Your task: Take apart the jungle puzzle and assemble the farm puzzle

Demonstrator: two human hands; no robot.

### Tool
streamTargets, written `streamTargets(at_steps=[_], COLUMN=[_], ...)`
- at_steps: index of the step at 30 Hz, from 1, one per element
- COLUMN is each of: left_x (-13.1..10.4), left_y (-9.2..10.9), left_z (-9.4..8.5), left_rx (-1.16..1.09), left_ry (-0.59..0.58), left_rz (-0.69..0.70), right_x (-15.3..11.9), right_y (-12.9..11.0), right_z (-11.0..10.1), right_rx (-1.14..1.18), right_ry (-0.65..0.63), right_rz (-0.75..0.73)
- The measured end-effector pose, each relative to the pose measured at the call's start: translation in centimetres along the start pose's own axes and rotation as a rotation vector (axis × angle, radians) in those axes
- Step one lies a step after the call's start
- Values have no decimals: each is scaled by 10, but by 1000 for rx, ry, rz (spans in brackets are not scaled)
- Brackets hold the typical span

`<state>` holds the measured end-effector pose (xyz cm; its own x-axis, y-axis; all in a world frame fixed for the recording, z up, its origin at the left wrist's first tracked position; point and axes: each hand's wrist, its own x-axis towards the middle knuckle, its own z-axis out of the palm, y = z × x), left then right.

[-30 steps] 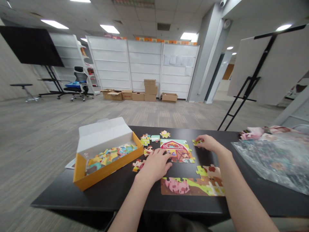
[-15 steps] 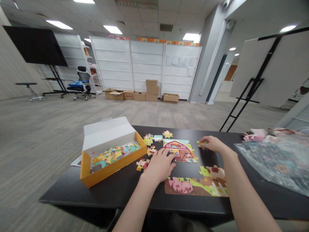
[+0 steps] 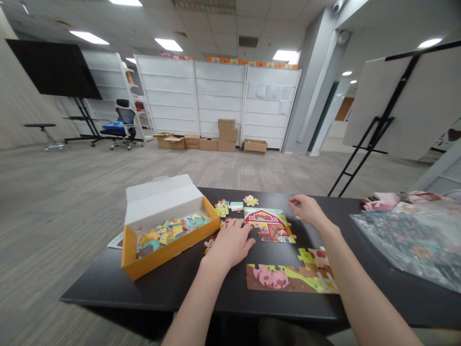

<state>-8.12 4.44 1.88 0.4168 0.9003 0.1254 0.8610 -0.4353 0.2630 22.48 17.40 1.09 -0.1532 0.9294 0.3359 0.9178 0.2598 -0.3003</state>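
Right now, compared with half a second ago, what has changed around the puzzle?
The right hand has shifted forward and left, away from the small green puzzle piece it was pinching, and appears to have let go. The left hand has slid slightly left, uncovering more of the barn section. Barn section, pig strip and yellow box stayed put.

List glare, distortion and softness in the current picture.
Head view: ceiling lights blow out to white; head view, left: the black screen looks slanted, likely lens distortion; head view, lower centre: fine detail on the barn section is soft.
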Motion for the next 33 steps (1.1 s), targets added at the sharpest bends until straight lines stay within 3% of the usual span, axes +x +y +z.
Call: streamTargets(at_steps=[4, 8, 13, 23, 29, 33], left_x=[-1, 0, 1, 2, 5, 8], left_y=[1, 5, 8, 8, 9, 9], left_z=[0, 2, 2, 2, 6, 7], left_rx=[-3, 8, 17, 29, 40, 37], left_ry=[-15, -5, -26, -15, 1, -4], left_rz=[11, 25, 20, 14, 40, 45], right_x=[10, 25, 43, 44, 38, 27], right_y=[-50, -112, -154, -157, -150, -127], right_z=[19, 40, 63, 72, 59, 41], right_rx=[163, 124, -3, 7, 100, 316], right_ry=[11, -161, -318, -301, -224, -159], right_rz=[-202, -413, -420, -391, -425, -454])
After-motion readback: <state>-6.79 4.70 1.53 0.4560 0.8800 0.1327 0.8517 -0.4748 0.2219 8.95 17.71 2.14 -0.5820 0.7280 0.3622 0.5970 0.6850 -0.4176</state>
